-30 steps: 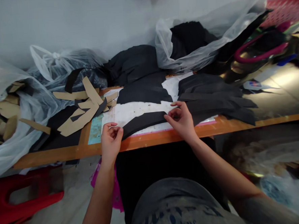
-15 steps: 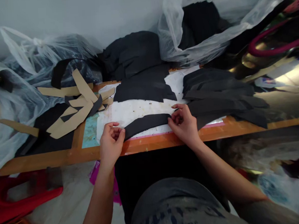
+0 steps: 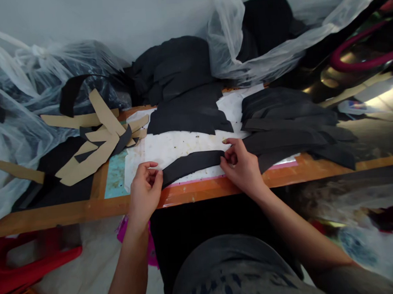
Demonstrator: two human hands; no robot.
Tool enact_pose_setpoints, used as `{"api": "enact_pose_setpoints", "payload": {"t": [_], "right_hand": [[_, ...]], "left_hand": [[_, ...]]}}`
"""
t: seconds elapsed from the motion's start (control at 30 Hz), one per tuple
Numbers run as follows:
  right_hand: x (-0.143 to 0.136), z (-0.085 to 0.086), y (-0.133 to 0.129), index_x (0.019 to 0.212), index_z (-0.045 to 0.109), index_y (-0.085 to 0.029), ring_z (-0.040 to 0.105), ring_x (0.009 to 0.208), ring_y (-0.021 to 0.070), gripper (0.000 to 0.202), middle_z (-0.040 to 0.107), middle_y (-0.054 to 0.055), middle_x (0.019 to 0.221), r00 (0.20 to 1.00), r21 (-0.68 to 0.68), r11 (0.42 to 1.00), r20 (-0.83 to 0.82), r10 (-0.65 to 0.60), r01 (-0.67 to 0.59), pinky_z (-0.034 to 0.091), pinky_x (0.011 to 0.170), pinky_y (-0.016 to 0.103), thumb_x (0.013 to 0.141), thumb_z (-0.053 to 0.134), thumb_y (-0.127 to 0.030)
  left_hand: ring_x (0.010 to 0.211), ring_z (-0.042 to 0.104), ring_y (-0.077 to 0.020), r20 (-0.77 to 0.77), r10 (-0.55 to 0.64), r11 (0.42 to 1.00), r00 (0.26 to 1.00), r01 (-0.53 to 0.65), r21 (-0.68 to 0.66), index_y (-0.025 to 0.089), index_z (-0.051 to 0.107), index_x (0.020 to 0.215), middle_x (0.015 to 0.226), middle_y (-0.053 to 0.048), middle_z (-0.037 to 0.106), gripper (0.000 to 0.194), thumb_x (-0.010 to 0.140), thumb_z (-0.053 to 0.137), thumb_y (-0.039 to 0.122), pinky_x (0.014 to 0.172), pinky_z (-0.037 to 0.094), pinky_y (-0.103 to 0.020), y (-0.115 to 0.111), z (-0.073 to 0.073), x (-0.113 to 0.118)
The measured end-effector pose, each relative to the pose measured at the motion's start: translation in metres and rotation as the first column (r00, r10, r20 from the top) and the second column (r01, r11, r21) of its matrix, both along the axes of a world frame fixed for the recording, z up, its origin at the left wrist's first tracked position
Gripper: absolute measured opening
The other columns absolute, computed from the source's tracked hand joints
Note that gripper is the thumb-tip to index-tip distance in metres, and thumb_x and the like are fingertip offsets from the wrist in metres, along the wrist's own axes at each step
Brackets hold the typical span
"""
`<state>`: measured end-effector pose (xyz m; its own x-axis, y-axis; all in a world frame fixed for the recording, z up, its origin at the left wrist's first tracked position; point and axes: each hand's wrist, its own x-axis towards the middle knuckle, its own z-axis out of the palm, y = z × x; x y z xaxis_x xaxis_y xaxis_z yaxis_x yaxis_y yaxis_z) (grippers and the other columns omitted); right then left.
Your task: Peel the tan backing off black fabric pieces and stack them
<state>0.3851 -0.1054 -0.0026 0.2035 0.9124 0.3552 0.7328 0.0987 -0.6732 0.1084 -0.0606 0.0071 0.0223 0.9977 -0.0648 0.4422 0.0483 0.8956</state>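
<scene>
Your left hand [image 3: 144,185] and right hand [image 3: 242,165] pinch opposite ends of the curved black strip [image 3: 192,163] near the front edge of the desk [image 3: 192,193]; narrow grip both sides, probably keeping it flat

We see dim, cool light overall, soft grey wall [image 3: 162,16] far off, warm glare on the shiny surface [image 3: 382,129] at right, black strip [image 3: 194,162] showing little detail, shirt print [image 3: 225,289] near us blurred, stretching and smearing at both sides

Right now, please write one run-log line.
left hand: holds black strip, left end | right hand: holds its right end | white sheet: partly beneath
</scene>
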Motion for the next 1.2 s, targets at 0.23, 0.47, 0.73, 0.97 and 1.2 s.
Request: {"api": "enact_pose_setpoints", "payload": {"t": [0.23,0.47,0.73,0.97,1.2], "right_hand": [[-0.003,0.008,0.002,0.125,0.052,-0.018,0.061,0.064,0.0180,0.040,0.062,0.001,0.077,0.979,-0.045,0.999,0.202,0.033,-0.024,0.045,0.063,0.028,0.085,0.049,-0.015],[-0.004,0.014,0.002,0.127,0.053,-0.016,0.064,0.069,0.0205,0.040,0.068,0.007,0.088,0.962,-0.123,0.992,0.269,0.057,-0.024,0.046,0.066,0.030,0.088,0.048,-0.015],[-0.002,0.014,0.000,0.129,0.054,-0.015,0.066,0.076,0.0207,0.037,0.069,0.008,0.096,0.945,-0.141,0.990,0.322,0.066,-0.021,0.046,0.067,0.029,0.092,0.050,-0.014],[-0.004,0.029,-0.004,0.112,0.063,-0.018,0.065,0.085,0.0266,0.015,0.068,0.009,0.090,0.838,-0.258,0.962,0.542,0.064,0.094,0.042,0.060,0.030,0.098,0.059,-0.023],[0.020,0.032,-0.003,0.121,0.059,-0.021,0.066,0.089,0.0255,0.024,0.065,0.012,0.111,0.955,-0.032,0.995,0.286,-0.082,0.095,0.053,0.068,0.035,0.098,0.053,-0.021]], "left_hand": [[0.068,0.064,-0.0165,-0.277,-0.010,1.000,0.961,0.016,0.021,0.024,0.054,0.112,0.078,0.001,0.065,0.027,0.087,0.058,0.031,0.067,0.046,-0.028,-0.001,0.002,0.005],[0.063,0.061,-0.0162,-0.428,0.029,0.998,0.903,-0.002,0.065,0.024,0.052,0.108,0.073,0.003,0.063,0.026,0.083,0.058,0.025,0.066,0.042,-0.028,-0.004,0.012,0.015],[0.067,0.059,-0.0174,-0.483,0.090,0.992,0.871,-0.032,0.126,0.024,0.050,0.110,0.073,0.004,0.058,0.028,0.084,0.059,0.020,0.067,0.040,-0.028,-0.010,0.008,0.024],[0.070,0.059,-0.0187,-0.509,0.124,0.981,0.852,-0.027,0.193,0.023,0.049,0.113,0.080,0.001,0.059,0.028,0.087,0.059,0.021,0.068,0.041,-0.030,-0.017,0.008,0.026],[0.074,0.060,-0.0215,-0.493,0.089,0.977,0.866,0.019,0.210,0.022,0.051,0.114,0.086,-0.002,0.059,0.024,0.091,0.056,0.025,0.071,0.046,-0.033,-0.019,0.007,0.022]]}}
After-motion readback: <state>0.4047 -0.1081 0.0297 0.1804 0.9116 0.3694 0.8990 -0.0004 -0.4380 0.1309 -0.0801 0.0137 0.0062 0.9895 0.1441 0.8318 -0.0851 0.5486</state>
